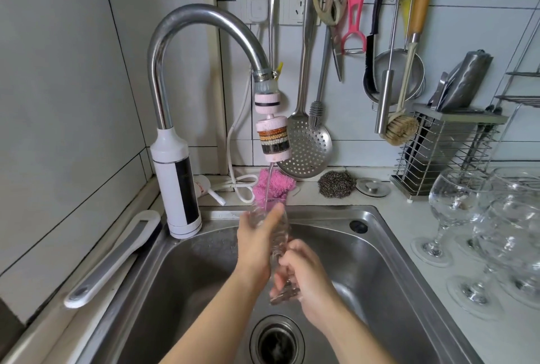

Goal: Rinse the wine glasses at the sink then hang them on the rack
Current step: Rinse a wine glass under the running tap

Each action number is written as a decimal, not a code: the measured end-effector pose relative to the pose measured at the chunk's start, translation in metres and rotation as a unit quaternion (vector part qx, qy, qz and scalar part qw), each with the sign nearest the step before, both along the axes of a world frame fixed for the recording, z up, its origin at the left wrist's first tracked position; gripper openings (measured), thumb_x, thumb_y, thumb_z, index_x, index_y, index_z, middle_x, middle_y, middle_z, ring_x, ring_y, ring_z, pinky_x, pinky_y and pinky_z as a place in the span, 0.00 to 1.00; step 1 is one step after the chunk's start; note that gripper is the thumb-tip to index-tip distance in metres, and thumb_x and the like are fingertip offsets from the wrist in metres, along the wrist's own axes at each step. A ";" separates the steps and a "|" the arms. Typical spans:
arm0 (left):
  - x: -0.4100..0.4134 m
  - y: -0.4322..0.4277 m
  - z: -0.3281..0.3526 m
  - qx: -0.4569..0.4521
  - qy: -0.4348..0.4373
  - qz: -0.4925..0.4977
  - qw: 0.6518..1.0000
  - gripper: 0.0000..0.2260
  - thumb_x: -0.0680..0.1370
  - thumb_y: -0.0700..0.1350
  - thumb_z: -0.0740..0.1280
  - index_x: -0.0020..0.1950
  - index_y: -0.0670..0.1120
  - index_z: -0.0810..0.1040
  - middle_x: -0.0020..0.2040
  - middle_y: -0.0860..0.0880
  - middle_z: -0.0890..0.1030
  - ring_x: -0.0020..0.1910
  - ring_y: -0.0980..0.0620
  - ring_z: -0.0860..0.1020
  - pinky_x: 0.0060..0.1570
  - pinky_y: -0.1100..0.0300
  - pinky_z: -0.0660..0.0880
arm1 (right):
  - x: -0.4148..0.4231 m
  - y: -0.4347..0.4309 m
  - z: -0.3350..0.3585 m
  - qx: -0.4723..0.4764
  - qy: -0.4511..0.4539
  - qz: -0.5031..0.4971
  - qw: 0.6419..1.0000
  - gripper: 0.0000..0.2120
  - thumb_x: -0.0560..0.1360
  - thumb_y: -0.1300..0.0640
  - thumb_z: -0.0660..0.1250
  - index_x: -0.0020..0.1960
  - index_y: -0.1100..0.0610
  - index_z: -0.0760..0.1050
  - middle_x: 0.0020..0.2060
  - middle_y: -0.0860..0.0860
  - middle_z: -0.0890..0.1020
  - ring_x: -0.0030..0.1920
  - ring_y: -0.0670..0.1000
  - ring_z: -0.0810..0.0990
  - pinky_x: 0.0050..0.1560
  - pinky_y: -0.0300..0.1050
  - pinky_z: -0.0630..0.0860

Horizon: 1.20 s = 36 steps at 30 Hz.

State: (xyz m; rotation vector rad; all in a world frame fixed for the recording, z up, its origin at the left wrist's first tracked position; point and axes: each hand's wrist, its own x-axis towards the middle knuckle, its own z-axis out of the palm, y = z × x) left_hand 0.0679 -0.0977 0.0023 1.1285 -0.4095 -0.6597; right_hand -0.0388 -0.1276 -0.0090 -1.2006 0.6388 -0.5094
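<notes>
Over the steel sink point(175, 276), under the faucet's point(187, 21) thin stream, you hold a wine glass point(284, 227) rim-up; more glasses point(450, 205) stand on the worktop point(406, 217) to your right. Your left hand point(254, 239) wraps its bowl, and your right hand point(305, 273) grips the stem by the foot.

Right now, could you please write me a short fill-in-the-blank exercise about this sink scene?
1. The left hand holds the clear wine glass by its ____, while the right hand grips lower down.
2. The fluffy cloth behind the stainless steel sink is ____.
3. The other clear stemmed glasses stand upright on the counter, to the sink's ____.
Missing words: bowl; pink; right.
</notes>
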 end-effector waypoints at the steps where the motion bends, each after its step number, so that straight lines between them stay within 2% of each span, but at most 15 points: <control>1: 0.003 0.001 0.001 -0.064 0.107 -0.077 0.989 0.32 0.64 0.57 0.80 0.60 0.41 0.78 0.52 0.40 0.82 0.45 0.43 0.83 0.51 0.48 0.81 | -0.002 0.000 0.001 0.032 -0.010 0.024 0.999 0.03 0.74 0.65 0.60 0.45 0.58 0.70 0.24 0.58 0.71 0.23 0.55 0.74 0.29 0.45 0.74; 3: 0.008 0.004 0.004 -0.135 0.210 -0.172 0.953 0.28 0.65 0.55 0.80 0.57 0.38 0.80 0.47 0.39 0.81 0.41 0.44 0.81 0.45 0.53 0.81 | -0.005 0.000 0.005 0.091 -0.043 0.074 0.992 0.05 0.73 0.63 0.63 0.48 0.58 0.74 0.25 0.56 0.70 0.25 0.55 0.74 0.32 0.47 0.74; 5: 0.011 0.003 0.005 -0.125 0.192 -0.155 0.961 0.29 0.66 0.55 0.80 0.58 0.39 0.78 0.45 0.39 0.80 0.40 0.44 0.80 0.42 0.53 0.81 | -0.005 0.000 0.006 0.112 -0.046 0.092 0.988 0.04 0.72 0.63 0.65 0.46 0.57 0.76 0.25 0.57 0.70 0.26 0.56 0.74 0.33 0.47 0.74; 7: 0.010 -0.001 0.000 -0.015 0.077 -0.025 0.997 0.30 0.66 0.60 0.79 0.56 0.40 0.77 0.46 0.41 0.82 0.41 0.44 0.81 0.44 0.49 0.81 | -0.003 0.001 0.001 0.031 0.014 0.059 0.998 0.03 0.74 0.64 0.66 0.43 0.58 0.74 0.26 0.57 0.75 0.26 0.57 0.77 0.30 0.45 0.76; 9: 0.008 -0.004 -0.009 0.130 -0.095 0.115 0.980 0.25 0.70 0.68 0.73 0.52 0.49 0.75 0.45 0.46 0.85 0.45 0.46 0.84 0.53 0.44 0.81 | 0.000 0.004 -0.006 -0.129 0.098 0.023 0.986 0.05 0.77 0.66 0.63 0.44 0.58 0.73 0.27 0.55 0.78 0.27 0.57 0.79 0.29 0.48 0.79; 11: 0.006 -0.005 -0.011 0.144 -0.131 0.152 0.969 0.23 0.73 0.73 0.64 0.50 0.54 0.76 0.45 0.49 0.85 0.47 0.47 0.84 0.54 0.46 0.80 | 0.002 0.005 -0.009 -0.168 0.118 0.019 0.979 0.04 0.79 0.65 0.61 0.46 0.59 0.72 0.24 0.52 0.75 0.25 0.56 0.77 0.30 0.50 0.80; 13: 0.010 -0.004 -0.007 0.029 0.012 0.040 0.999 0.25 0.73 0.69 0.68 0.53 0.48 0.80 0.48 0.46 0.85 0.44 0.45 0.83 0.45 0.51 0.79 | 0.000 0.005 -0.004 -0.083 0.080 0.048 0.992 0.04 0.78 0.65 0.63 0.45 0.59 0.73 0.23 0.52 0.71 0.23 0.54 0.73 0.31 0.47 0.78; 15: 0.016 0.003 0.001 -0.069 0.167 -0.144 0.973 0.27 0.68 0.64 0.77 0.54 0.44 0.82 0.47 0.44 0.83 0.41 0.45 0.80 0.43 0.54 0.74 | -0.006 0.002 0.003 0.026 0.029 0.097 0.995 0.06 0.76 0.63 0.64 0.41 0.56 0.74 0.24 0.52 0.68 0.23 0.53 0.72 0.34 0.47 0.78; 17: 0.020 0.005 0.002 -0.106 0.197 -0.192 0.956 0.27 0.63 0.63 0.81 0.51 0.44 0.84 0.47 0.42 0.83 0.42 0.45 0.81 0.46 0.52 0.79 | -0.012 -0.001 0.008 0.068 0.012 0.130 0.989 0.08 0.75 0.62 0.65 0.37 0.56 0.75 0.24 0.53 0.69 0.24 0.55 0.74 0.35 0.47 0.78; 20: 0.014 0.000 -0.001 0.046 0.028 0.025 0.998 0.31 0.61 0.70 0.75 0.47 0.45 0.80 0.47 0.45 0.84 0.43 0.45 0.83 0.47 0.49 0.80 | -0.007 0.002 0.000 -0.078 0.104 0.086 0.988 0.06 0.75 0.58 0.65 0.40 0.58 0.76 0.27 0.56 0.78 0.29 0.56 0.80 0.33 0.49 0.77; 23: -0.003 -0.001 -0.008 0.154 -0.152 0.153 0.964 0.31 0.67 0.77 0.62 0.50 0.50 0.76 0.50 0.45 0.85 0.51 0.44 0.84 0.58 0.43 0.79 | 0.002 0.006 -0.008 -0.278 0.242 0.026 0.929 0.08 0.77 0.58 0.62 0.42 0.57 0.76 0.30 0.55 0.82 0.31 0.56 0.82 0.36 0.51 0.77; 26: -0.005 0.000 -0.005 0.020 -0.011 -0.024 0.999 0.30 0.64 0.64 0.78 0.54 0.44 0.77 0.51 0.42 0.85 0.46 0.41 0.85 0.51 0.44 0.83 | -0.003 -0.001 -0.007 -0.160 0.175 0.034 0.971 0.11 0.75 0.60 0.59 0.35 0.57 0.71 0.21 0.51 0.69 0.22 0.54 0.73 0.30 0.46 0.71; 29: -0.002 0.003 -0.002 -0.044 0.127 -0.145 0.980 0.35 0.58 0.55 0.86 0.58 0.40 0.80 0.46 0.38 0.81 0.36 0.42 0.82 0.36 0.52 0.81 | -0.010 -0.002 -0.001 -0.058 0.112 0.084 0.988 0.10 0.73 0.59 0.62 0.32 0.54 0.71 0.22 0.52 0.68 0.23 0.54 0.73 0.27 0.39 0.70; 34: 0.006 0.003 -0.009 0.067 0.076 0.119 0.988 0.27 0.74 0.65 0.72 0.48 0.39 0.79 0.39 0.40 0.84 0.31 0.46 0.81 0.31 0.57 0.77 | -0.004 0.001 -0.009 -0.242 0.217 0.080 0.942 0.06 0.67 0.53 0.67 0.36 0.55 0.78 0.32 0.53 0.84 0.35 0.53 0.85 0.38 0.46 0.80; 36: 0.007 0.006 -0.007 0.051 0.103 0.126 0.985 0.23 0.78 0.62 0.69 0.50 0.40 0.78 0.42 0.40 0.83 0.36 0.45 0.80 0.32 0.57 0.75 | -0.003 0.000 -0.009 -0.287 0.237 0.050 0.927 0.06 0.67 0.55 0.67 0.34 0.57 0.76 0.32 0.55 0.84 0.36 0.55 0.85 0.42 0.53 0.82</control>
